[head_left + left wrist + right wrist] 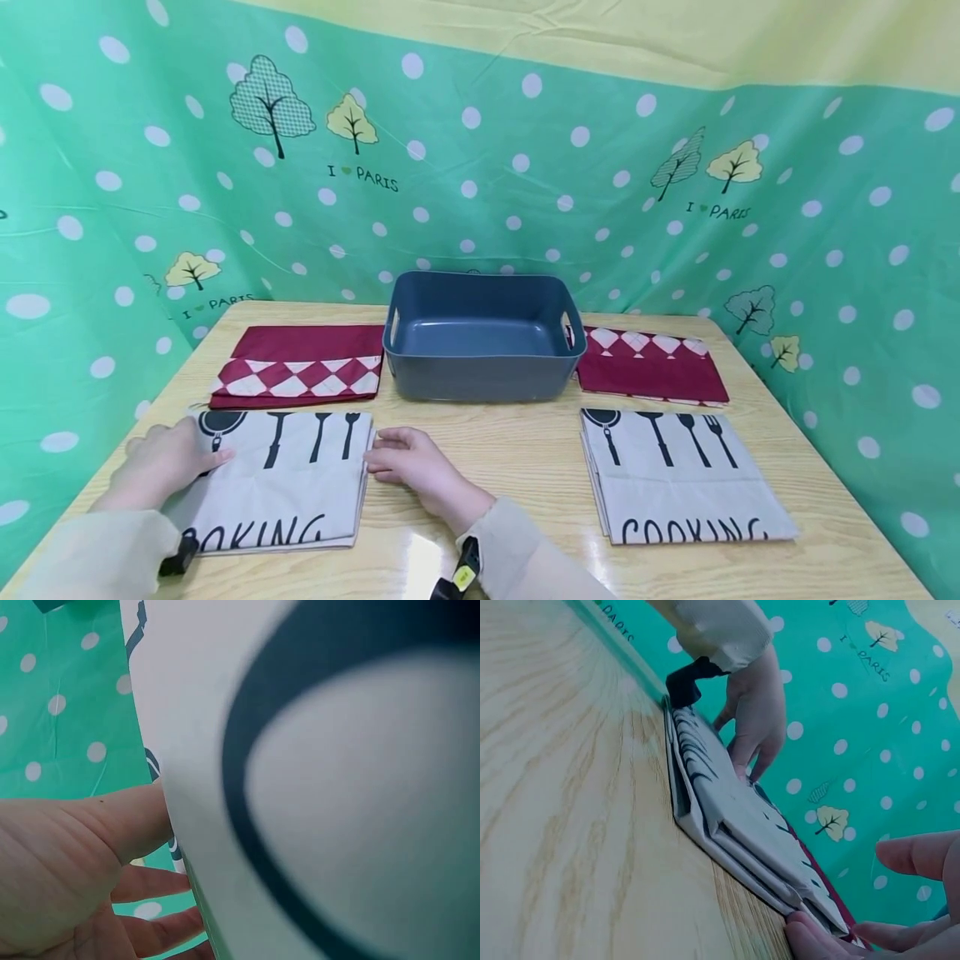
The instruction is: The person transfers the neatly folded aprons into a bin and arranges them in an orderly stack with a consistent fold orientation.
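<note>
A folded white cloth [277,492], printed with black kitchen utensils and lettering, lies at the front left of the table. My left hand [161,462] rests at its left edge, the thumb laid over the top; the other fingertips are partly hidden. In the left wrist view the thumb [135,821] meets the cloth's edge, with space between thumb and fingers. At the opposite edge, my right hand [416,467] touches the cloth's side with loosely spread fingers. The right wrist view shows its stacked layers [750,855] flat on the table.
A similar folded white cloth [686,479] lies at the front right. Behind the two are folded red cloths with white diamonds, one at the left [307,342] and one at the right [652,367]. Between those stands a dark blue bin [483,379]. A dotted green curtain [480,208] hangs behind.
</note>
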{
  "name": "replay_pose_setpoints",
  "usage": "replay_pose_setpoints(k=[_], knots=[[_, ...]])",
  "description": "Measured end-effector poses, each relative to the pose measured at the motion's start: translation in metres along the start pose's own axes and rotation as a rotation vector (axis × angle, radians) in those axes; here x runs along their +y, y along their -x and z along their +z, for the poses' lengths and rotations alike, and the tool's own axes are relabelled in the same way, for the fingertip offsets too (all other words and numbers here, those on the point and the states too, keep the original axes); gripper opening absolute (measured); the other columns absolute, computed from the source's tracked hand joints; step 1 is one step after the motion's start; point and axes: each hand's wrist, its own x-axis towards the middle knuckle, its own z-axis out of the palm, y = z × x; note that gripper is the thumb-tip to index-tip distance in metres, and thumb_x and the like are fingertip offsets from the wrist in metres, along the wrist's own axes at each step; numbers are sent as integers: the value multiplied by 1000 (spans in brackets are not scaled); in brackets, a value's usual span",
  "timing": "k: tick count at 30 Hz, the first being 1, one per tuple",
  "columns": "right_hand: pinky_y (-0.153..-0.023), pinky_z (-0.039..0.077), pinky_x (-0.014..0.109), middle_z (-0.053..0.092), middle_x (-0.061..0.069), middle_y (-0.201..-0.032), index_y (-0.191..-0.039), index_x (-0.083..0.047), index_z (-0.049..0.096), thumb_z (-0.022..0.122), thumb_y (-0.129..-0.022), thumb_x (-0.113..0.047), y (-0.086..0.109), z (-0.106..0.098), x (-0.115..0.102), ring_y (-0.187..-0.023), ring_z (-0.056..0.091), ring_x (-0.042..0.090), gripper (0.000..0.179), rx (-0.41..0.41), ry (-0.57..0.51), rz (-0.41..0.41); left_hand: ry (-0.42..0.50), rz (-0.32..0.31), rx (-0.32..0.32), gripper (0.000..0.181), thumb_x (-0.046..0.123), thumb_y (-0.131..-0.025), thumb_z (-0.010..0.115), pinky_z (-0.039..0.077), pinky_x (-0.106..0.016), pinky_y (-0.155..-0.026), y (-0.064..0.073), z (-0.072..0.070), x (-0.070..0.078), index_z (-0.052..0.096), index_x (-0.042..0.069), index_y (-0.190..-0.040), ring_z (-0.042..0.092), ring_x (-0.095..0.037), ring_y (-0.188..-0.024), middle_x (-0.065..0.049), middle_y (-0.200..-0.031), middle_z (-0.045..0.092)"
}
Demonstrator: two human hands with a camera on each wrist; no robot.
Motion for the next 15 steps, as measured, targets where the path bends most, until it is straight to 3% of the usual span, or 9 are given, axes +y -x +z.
replay_pose_setpoints(k=[9,15], knots=[[-91,58,40,52,24,-133,-141,15,37,64,-88,1,0,7,4,-98,69,24,61,30,-181,7,4,-2,-3,95,49,-85,73,45,-59,-75,1,0,0,34,-28,-125,43,-54,-91,-48,-107,45],[-89,59,43,51,23,-133,-141,14,37,64,-86,5,-1,9,7,-98,67,26,61,35,-234,9,9,-5,-2,95,48,-85,73,46,-58,-72,2,1,1,33,-28,-126,42,-53,-91,-48,-107,43]])
